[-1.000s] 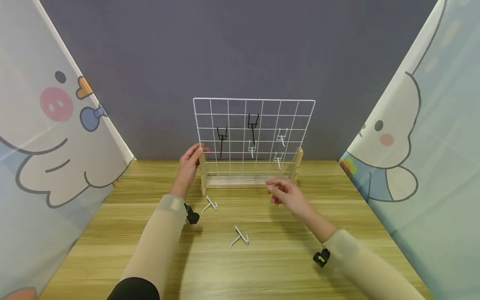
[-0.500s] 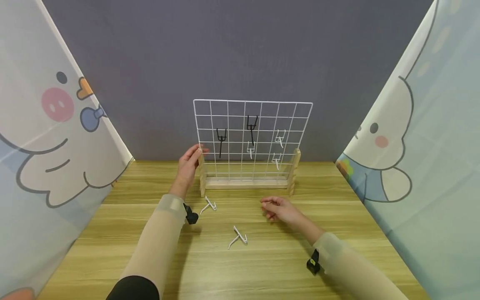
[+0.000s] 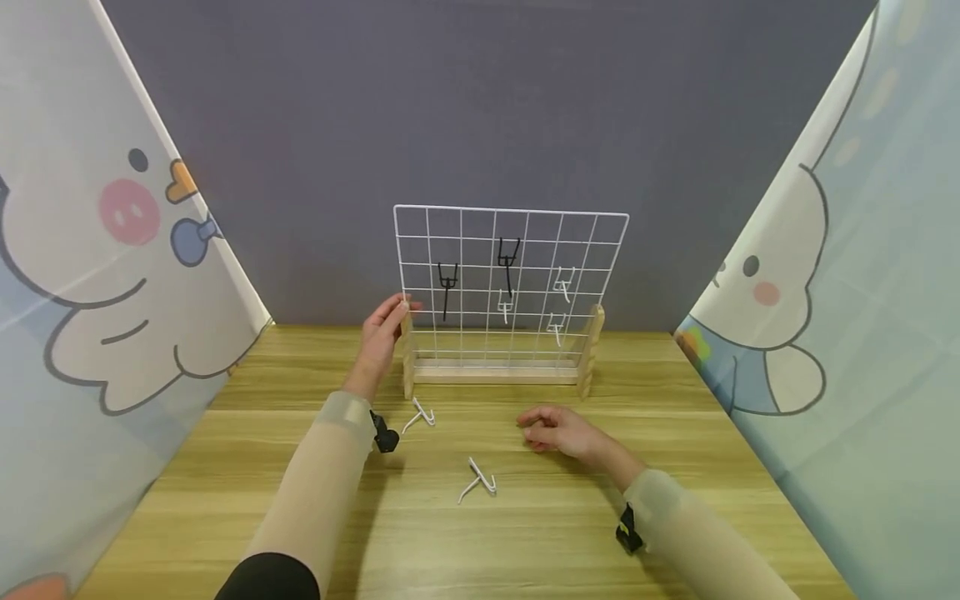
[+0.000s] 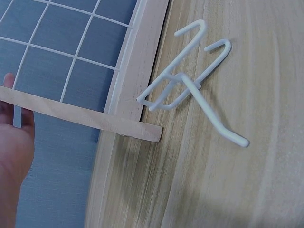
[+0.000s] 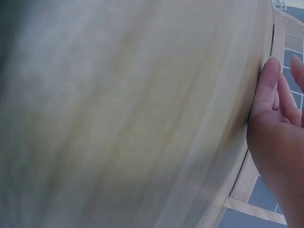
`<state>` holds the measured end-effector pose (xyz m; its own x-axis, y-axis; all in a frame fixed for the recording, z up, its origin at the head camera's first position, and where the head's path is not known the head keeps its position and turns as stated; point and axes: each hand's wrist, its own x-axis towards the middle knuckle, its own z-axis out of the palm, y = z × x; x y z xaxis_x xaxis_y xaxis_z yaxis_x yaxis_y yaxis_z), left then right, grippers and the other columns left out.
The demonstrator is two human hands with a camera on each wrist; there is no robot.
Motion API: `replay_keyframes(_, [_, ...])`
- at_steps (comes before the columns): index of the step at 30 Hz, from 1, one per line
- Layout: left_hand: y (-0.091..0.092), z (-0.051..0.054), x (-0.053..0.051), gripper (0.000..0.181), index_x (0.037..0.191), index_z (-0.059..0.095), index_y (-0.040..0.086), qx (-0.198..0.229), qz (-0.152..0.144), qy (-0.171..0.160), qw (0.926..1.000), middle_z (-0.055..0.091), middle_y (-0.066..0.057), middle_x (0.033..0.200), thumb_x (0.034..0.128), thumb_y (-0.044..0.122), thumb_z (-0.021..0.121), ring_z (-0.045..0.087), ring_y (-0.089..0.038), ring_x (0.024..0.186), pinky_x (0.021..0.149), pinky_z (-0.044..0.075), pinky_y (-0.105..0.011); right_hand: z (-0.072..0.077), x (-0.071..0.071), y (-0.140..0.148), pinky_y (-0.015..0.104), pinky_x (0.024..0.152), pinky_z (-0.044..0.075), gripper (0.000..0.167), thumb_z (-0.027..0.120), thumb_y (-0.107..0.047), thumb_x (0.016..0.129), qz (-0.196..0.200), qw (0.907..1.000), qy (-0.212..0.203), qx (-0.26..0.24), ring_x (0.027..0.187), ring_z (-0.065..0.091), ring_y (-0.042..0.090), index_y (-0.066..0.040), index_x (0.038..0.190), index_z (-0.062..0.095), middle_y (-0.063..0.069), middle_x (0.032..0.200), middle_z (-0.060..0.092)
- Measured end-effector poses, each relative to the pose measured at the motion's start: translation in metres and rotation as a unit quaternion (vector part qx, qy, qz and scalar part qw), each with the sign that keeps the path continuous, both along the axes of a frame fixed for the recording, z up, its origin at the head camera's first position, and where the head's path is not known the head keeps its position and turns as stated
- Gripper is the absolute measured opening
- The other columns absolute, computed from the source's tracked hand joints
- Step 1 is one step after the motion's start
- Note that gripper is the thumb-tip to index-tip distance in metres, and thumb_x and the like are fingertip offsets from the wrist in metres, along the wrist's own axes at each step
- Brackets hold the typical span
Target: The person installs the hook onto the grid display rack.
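Observation:
A white wire grid panel (image 3: 495, 210) stands upright in a wooden base (image 3: 495, 377). My left hand (image 3: 381, 333) holds the stand's left wooden post (image 3: 408, 354), with fingers reaching behind it. Two black hooks (image 3: 447, 282) hang on the grid, along with several white hooks (image 3: 562, 286). One loose white hook (image 3: 422, 414) lies on the table by the left post, large in the left wrist view as a double-pronged hook (image 4: 209, 111). Nearer to me lies another white hook (image 3: 477, 481). To its right, my right hand (image 3: 566, 432) hovers over the table with loosely bent fingers, nothing visible in it.
The wood-grain table (image 3: 540, 542) runs back to a dark grey wall (image 3: 487, 100). Cartoon-printed cloths hang at the left (image 3: 97, 292) and right (image 3: 847, 250). A small black camera sits on each wrist.
My right hand has come away from the grid's lower right, moving toward me and slightly left over the table. The left hand stays at the post. The view has tilted slightly.

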<state>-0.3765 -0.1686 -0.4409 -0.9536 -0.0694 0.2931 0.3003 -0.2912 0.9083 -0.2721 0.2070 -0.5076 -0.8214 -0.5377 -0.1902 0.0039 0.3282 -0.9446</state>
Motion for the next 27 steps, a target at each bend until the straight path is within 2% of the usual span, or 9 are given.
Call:
replay_keyframes(3, [-0.0012, 0.0002, 0.0002, 0.019, 0.129, 0.073, 0.016, -0.002, 0.000, 0.001, 1.0000, 0.082, 0.006, 0.114, 0.1144, 0.019, 0.061, 0.071, -0.022, 0.121, 0.099, 0.052, -0.029, 0.0006, 0.0008, -0.0008, 0.035, 0.096, 0.062, 0.043, 0.067, -0.018, 0.111, 0.002, 1.0000, -0.002, 0.000, 0.104, 0.071, 0.018, 0.005, 0.147, 0.060, 0.020, 0.127, 0.072])
replay_keyframes(8, [-0.0018, 0.0003, -0.0006, 0.017, 0.126, 0.074, 0.024, -0.012, -0.007, 0.001, 0.9999, 0.082, 0.006, 0.116, 0.1143, 0.022, 0.062, 0.070, -0.027, 0.127, 0.103, 0.052, -0.031, 0.0018, 0.0006, 0.0005, 0.035, 0.096, 0.062, 0.044, 0.066, -0.018, 0.111, 0.003, 1.0000, 0.000, 0.004, 0.103, 0.071, 0.018, 0.005, 0.147, 0.060, 0.019, 0.123, 0.072])
replay_keyframes(14, [-0.0014, -0.0017, -0.0003, 0.016, 0.122, 0.074, 0.024, 0.000, 0.000, -0.006, 1.0000, 0.082, 0.004, 0.115, 0.1145, 0.019, 0.061, 0.072, -0.019, 0.118, 0.099, 0.054, -0.026, 0.0009, -0.0010, 0.0020, 0.034, 0.094, 0.062, 0.042, 0.066, -0.017, 0.111, 0.012, 0.9999, 0.003, 0.008, 0.100, 0.070, 0.017, 0.005, 0.147, 0.060, 0.017, 0.119, 0.073])
replay_keyframes(17, [-0.0007, -0.0016, -0.0011, 0.018, 0.127, 0.073, 0.018, 0.002, 0.004, -0.006, 1.0000, 0.082, 0.002, 0.115, 0.1143, 0.019, 0.061, 0.072, -0.020, 0.117, 0.097, 0.055, -0.026, 0.0016, -0.0012, 0.0021, 0.033, 0.094, 0.062, 0.042, 0.066, -0.017, 0.111, 0.013, 0.9999, 0.002, 0.006, 0.100, 0.070, 0.017, 0.006, 0.147, 0.060, 0.016, 0.118, 0.073])
replay_keyframes(21, [-0.0004, -0.0002, -0.0018, 0.032, 0.140, 0.065, 0.001, 0.005, 0.005, -0.002, 1.0000, 0.083, 0.003, 0.114, 0.1141, 0.019, 0.062, 0.072, -0.021, 0.117, 0.098, 0.054, -0.029, 0.0024, -0.0016, 0.0017, 0.032, 0.092, 0.061, 0.042, 0.066, -0.017, 0.111, 0.013, 0.9999, 0.001, 0.004, 0.099, 0.069, 0.017, 0.005, 0.147, 0.060, 0.014, 0.117, 0.073])
replay_keyframes(23, [-0.0007, 0.0004, -0.0018, 0.036, 0.143, 0.063, -0.002, 0.004, 0.004, -0.001, 1.0000, 0.083, 0.004, 0.114, 0.1141, 0.019, 0.062, 0.073, -0.021, 0.118, 0.100, 0.053, -0.031, 0.0023, -0.0020, 0.0015, 0.032, 0.092, 0.061, 0.042, 0.066, -0.018, 0.111, 0.013, 0.9999, -0.001, 0.003, 0.099, 0.069, 0.017, 0.005, 0.146, 0.060, 0.013, 0.116, 0.073])
replay_keyframes(27, [-0.0017, 0.0007, -0.0010, 0.024, 0.134, 0.069, 0.010, -0.002, 0.004, -0.006, 1.0000, 0.083, 0.001, 0.116, 0.1145, 0.020, 0.061, 0.072, -0.022, 0.120, 0.101, 0.053, -0.029, 0.0009, -0.0027, 0.0012, 0.032, 0.092, 0.062, 0.042, 0.066, -0.018, 0.111, 0.013, 0.9999, -0.005, 0.006, 0.100, 0.070, 0.016, 0.003, 0.147, 0.061, 0.012, 0.116, 0.074])
